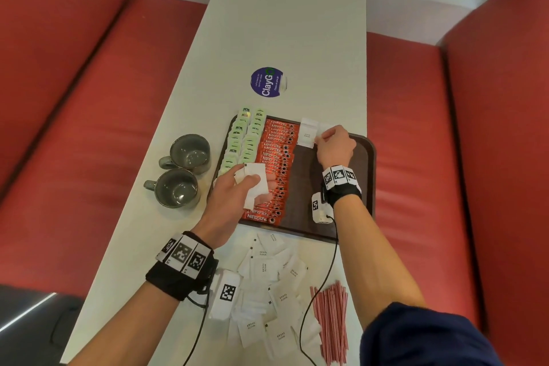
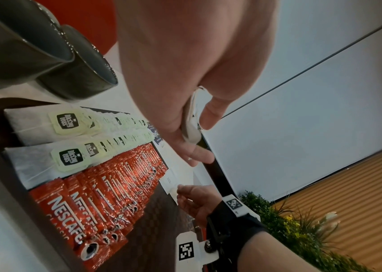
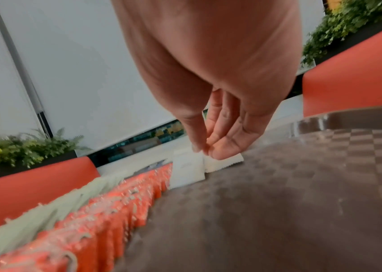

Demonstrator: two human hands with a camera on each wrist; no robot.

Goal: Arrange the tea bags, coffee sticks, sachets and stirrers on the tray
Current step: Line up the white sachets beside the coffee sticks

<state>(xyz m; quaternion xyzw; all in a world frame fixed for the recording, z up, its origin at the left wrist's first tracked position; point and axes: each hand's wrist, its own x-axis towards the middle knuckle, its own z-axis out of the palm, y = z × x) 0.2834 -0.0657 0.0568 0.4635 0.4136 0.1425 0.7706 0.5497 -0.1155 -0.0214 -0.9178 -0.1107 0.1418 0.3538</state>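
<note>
A brown tray [image 1: 367, 163] holds two rows of green tea bags [image 1: 242, 140] and a row of red coffee sticks [image 1: 277, 163]. At its far end one white sugar sachet [image 1: 307, 134] lies flat. Beside it, my right hand [image 1: 322, 136] pinches a second sachet [image 3: 223, 162] that rests on the tray floor [image 3: 278, 202]. Above the coffee sticks [image 2: 106, 198], my left hand [image 1: 252, 184] grips a small stack of white sachets [image 1: 257, 178], seen edge-on between thumb and fingers [image 2: 191, 121]. Loose sachets [image 1: 273, 291] and red-striped stirrers [image 1: 331, 324] lie on the table near me.
Two grey mugs [image 1: 184, 169] stand on the white table just left of the tray. A round blue sticker [image 1: 267, 82] lies beyond it. Red padded benches [image 1: 89, 98] run along both sides. The tray's right half is bare brown floor.
</note>
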